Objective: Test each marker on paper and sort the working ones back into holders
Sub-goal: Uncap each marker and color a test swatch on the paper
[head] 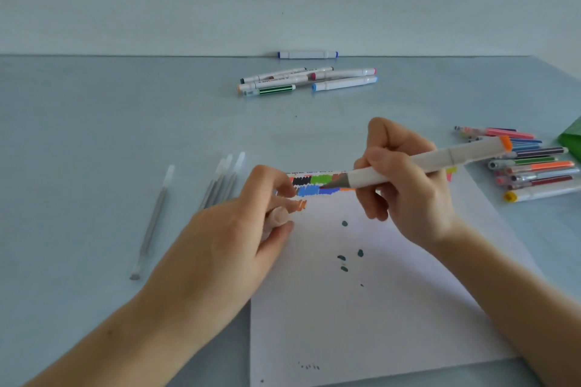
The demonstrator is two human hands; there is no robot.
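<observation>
My right hand (405, 182) grips a white marker (440, 160) with an orange end, its uncapped tip pointing left just above coloured test scribbles on the white paper (361, 308). My left hand (239, 229) holds the marker's cap (278, 217) between thumb and fingers at the paper's left edge. The paper carries black, green, blue and orange patches near its top and a few dark green dots lower down.
Several white markers (308, 78) lie at the back centre, and one blue-ended marker (308, 55) rests against the wall. A pile of thin coloured pens (531, 163) sits at the right beside a green object (572, 141). Grey pens (217, 185) lie on the left.
</observation>
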